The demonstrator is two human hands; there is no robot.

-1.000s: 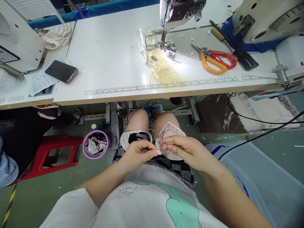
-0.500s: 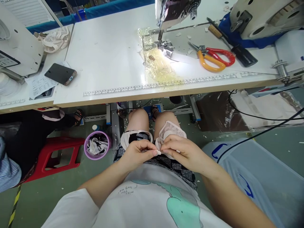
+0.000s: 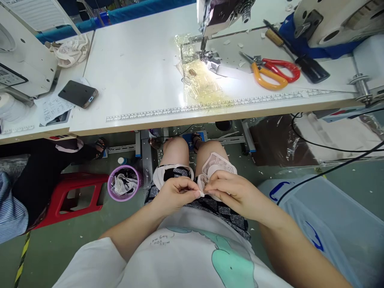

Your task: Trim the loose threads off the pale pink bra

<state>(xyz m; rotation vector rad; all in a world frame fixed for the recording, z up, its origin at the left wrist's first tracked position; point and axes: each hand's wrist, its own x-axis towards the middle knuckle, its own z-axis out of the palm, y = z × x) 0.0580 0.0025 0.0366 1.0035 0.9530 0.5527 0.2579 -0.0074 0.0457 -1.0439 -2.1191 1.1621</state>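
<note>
A pale lace garment (image 3: 218, 161) lies over my lap, its sheer lace part spread on my right thigh and a paler band looping over the other. My left hand (image 3: 177, 193) pinches an edge of it between thumb and fingers. Close beside it, almost touching, my right hand (image 3: 231, 193) grips the same edge with its fingers pressed together. Just what the fingertips hold is too small to make out fully. Beyond my knees, the sewing machine (image 3: 214, 18) stands lit over the white table (image 3: 135, 72).
On the table are orange and red handled tools (image 3: 270, 76), a screwdriver (image 3: 306, 66) and a phone (image 3: 78, 94). A purple basket (image 3: 139, 182) with scraps and a red stool (image 3: 81, 180) with a seated person are at left. A clear plastic bin (image 3: 339, 216) stands at right.
Both hands keep their pinch on the lace garment and have hardly moved. The whole view has shifted very slightly.
</note>
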